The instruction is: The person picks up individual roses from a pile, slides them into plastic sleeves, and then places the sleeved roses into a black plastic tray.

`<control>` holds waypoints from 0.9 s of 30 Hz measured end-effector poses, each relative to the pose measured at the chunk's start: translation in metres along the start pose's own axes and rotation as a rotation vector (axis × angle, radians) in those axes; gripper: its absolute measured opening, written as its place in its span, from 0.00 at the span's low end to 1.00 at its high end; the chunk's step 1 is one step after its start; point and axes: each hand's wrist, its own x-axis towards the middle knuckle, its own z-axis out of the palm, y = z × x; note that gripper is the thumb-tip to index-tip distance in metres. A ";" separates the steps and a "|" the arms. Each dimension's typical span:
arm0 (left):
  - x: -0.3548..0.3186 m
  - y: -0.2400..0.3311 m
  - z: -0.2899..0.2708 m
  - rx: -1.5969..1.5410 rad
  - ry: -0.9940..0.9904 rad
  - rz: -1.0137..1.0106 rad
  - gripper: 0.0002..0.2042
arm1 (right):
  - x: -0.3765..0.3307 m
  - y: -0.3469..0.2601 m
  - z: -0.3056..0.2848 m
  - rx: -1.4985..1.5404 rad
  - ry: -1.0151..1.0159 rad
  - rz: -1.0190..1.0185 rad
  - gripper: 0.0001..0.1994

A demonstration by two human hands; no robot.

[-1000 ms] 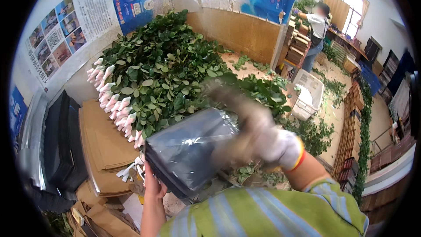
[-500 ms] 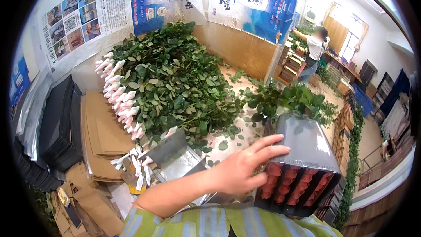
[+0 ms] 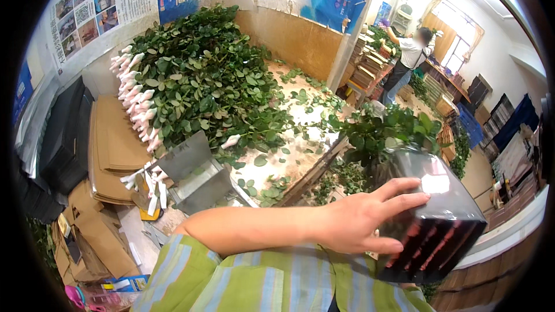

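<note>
Toward the lower right, the left hand [image 3: 352, 219] reaches across the body and grips the near edge of a bundle [image 3: 430, 219], its fingers parted over the clear wrap on top and its thumb against the end face. The right hand is hidden, so its state cannot be told. The bundle is tilted close to the striped shirt [image 3: 248, 280], rows of red blooms showing dimly at its near end and leaves [image 3: 399, 133] sticking out of the far end. Left of the forearm, a metal holder [image 3: 199, 179] stands on the desk [image 3: 272, 170], with a single bud [image 3: 230, 141] just beyond it. Behind lies a big pile of stems [image 3: 202, 86], its pale heads [image 3: 136, 98] pointing left. Cardboard [image 3: 118, 150] and black sheets [image 3: 65, 136] stand farther left; at the back right, a co-worker [image 3: 413, 52] raises both arms near some shelves [image 3: 364, 58].
</note>
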 end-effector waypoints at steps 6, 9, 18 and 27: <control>-0.085 -0.213 -0.109 0.766 -0.047 -1.272 0.16 | 0.003 -0.002 -0.027 -0.010 0.021 0.007 0.34; -0.174 -0.306 -0.142 1.035 0.222 -1.480 0.18 | 0.005 -0.003 -0.039 -0.023 0.077 0.025 0.34; -0.164 -0.314 -0.155 1.151 -0.267 -1.292 0.10 | 0.017 -0.016 -0.038 -0.035 0.155 0.083 0.33; -0.180 -0.190 -0.251 1.786 -0.048 -1.091 0.07 | 0.039 -0.031 -0.005 -0.029 0.105 0.035 0.32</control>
